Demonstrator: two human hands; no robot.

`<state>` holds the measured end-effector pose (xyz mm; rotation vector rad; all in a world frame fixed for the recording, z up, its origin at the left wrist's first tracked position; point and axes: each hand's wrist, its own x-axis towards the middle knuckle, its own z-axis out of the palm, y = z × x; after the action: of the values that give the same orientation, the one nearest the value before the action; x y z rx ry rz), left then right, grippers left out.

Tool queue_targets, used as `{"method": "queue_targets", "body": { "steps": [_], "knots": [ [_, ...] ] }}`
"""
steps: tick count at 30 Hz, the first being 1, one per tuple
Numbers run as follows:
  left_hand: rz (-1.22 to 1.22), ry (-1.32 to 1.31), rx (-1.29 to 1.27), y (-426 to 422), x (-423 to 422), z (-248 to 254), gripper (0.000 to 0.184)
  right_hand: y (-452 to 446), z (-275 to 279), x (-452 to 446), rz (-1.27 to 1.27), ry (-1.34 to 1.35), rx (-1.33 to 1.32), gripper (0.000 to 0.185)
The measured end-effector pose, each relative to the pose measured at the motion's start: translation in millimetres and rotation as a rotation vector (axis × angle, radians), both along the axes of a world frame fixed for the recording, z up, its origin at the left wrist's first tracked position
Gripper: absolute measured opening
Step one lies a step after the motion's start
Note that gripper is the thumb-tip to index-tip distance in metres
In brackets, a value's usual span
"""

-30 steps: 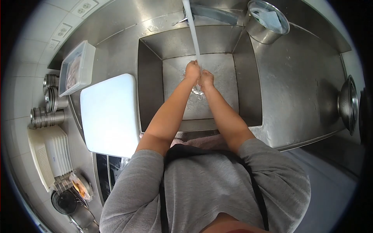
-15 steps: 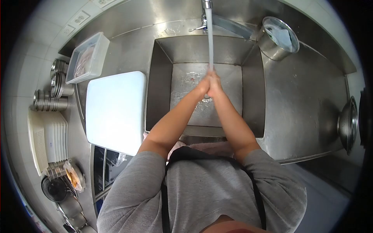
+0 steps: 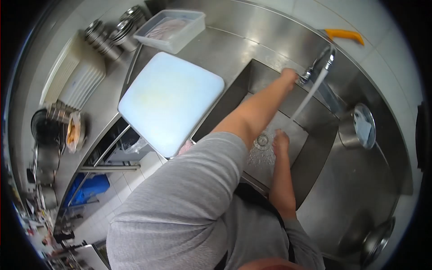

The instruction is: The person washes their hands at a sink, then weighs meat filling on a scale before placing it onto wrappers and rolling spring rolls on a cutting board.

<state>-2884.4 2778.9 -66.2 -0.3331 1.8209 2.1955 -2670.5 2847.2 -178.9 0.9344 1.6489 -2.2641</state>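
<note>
The left hand (image 3: 290, 77) reaches across the sink (image 3: 318, 155) to the lever (image 3: 302, 78) of the faucet (image 3: 331, 56), at the sink's back edge. The fingers look bunched against the lever, though I can't tell from here whether they close around it. Water (image 3: 310, 95) runs from the spout in a full stream into the sink. Down there, the right hand (image 3: 281, 138) hangs near the drain (image 3: 262, 141), just beside the stream's lower end, fingers loosely curled; how far they part, I can't tell. A white board (image 3: 171, 103) lies on the counter (image 3: 227, 47) to the left, and a metal pot (image 3: 350, 129) holding a pale blue cloth (image 3: 362, 129) stands to the right.
</note>
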Motion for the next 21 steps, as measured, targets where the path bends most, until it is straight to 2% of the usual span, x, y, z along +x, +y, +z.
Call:
{"method": "queue_targets", "body": {
  "steps": [2,4,6,8,10,12,13,15,16,17,18,19,21],
  "knots": [
    [-0.071,0.134,0.001,19.6,4.4,18.0,0.021,1.3,-0.8,1.3,0.016,0.052,0.081,0.007],
    [-0.036,0.346,-0.113,46.9,-7.7,-7.7,0.026,9.2,-9.3,-1.9,0.011,0.103,0.16,0.005],
    [-0.07,0.433,-0.15,43.2,-16.6,-24.4,0.031,18.7,-17.7,-8.5,0.161,0.29,0.127,0.006],
    [-0.167,0.596,-0.312,37.3,-8.8,-27.3,0.03,15.0,-0.2,-8.9,0.184,0.307,0.12,0.007],
    [-0.518,0.399,-0.643,6.4,31.3,16.2,0.05,17.9,7.7,-1.2,0.258,0.29,0.136,0.008],
    [-0.549,0.703,-0.86,-10.4,37.4,-22.7,0.056,38.1,9.3,-1.1,0.36,0.25,0.287,0.01],
    [-0.57,0.655,-0.878,-28.4,52.2,-15.0,0.058,48.1,13.1,0.8,0.403,0.222,0.413,0.012],
    [-0.531,0.58,-0.912,-81.2,88.7,14.5,0.061,59.8,15.8,2.6,0.286,0.138,0.514,0.016],
    [-0.528,0.637,-0.917,-110.2,107.2,29.8,0.058,78.7,-11.9,-10.1,0.163,0.149,0.517,0.026],
    [-0.526,0.696,-0.929,-143.3,123.8,39.7,0.055,80.4,-7.1,-11.1,0.085,0.242,0.69,0.031],
    [-0.476,0.766,-0.898,-179.4,140.8,43.6,0.051,88.9,-1.1,-9.3,0.144,0.408,0.703,0.031],
    [-0.428,0.838,-0.866,-217.7,163.0,47.4,0.047,94.5,8.7,-9.5,0.184,0.43,0.844,0.029],
    [-0.331,0.814,-0.827,-303.7,245.0,82.5,0.041,96.9,33.4,-15.4,0.269,0.418,1.086,0.025]
  ]
}}
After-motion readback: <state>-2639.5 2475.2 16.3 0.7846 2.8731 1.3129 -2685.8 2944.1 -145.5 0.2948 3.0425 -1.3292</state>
